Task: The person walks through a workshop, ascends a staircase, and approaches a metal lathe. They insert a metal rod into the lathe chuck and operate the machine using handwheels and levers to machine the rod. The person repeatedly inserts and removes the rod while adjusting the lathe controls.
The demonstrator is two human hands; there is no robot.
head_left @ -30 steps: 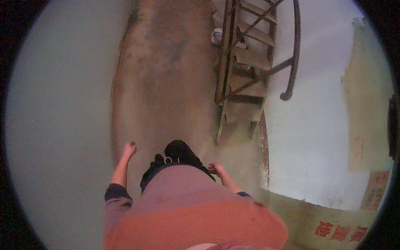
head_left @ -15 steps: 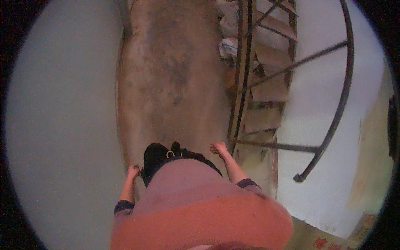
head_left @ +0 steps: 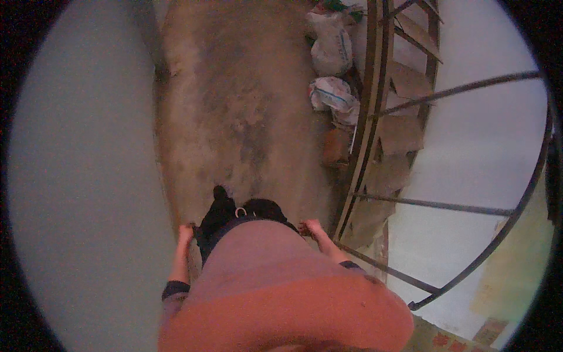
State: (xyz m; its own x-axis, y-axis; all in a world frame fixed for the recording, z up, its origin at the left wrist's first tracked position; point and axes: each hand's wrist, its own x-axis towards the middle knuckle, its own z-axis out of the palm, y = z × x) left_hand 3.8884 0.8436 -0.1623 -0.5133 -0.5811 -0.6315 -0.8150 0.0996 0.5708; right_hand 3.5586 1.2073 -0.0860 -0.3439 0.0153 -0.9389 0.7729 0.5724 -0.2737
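One person is in view from above, wearing a top that runs from dull mauve at the waist to orange-red at the chest, with dark cuffs on the sleeves. Two bare hands hang at the sides. The left hand [head_left: 185,233] sits beside the left hip, its fingers curled loosely inward with nothing in them. The right hand [head_left: 311,228] is beside the right hip, close to the lower end of the stair rail; its fingers look partly curled, and whether they hold anything cannot be told at this size. Between the hands, one dark shoe or trouser leg [head_left: 218,212] shows ahead of the body, with a small metal ring [head_left: 240,212] at the dark waist.

A metal staircase [head_left: 404,126] rises on the right, with at least four brown treads visible and a curved dark handrail [head_left: 507,220] sweeping round it. Two thin crossbars run from the stair frame out to that rail. Two white sacks lie at the foot of the stairs against the frame: one larger sack [head_left: 332,50] farther off, one crumpled sack [head_left: 334,97] nearer. A reddish-brown lump [head_left: 336,146] sits just below them.

The floor [head_left: 246,117] is bare, stained concrete forming a narrow passage. A plain pale wall [head_left: 82,176] stands on the left, a white wall [head_left: 481,146] behind the stairs.
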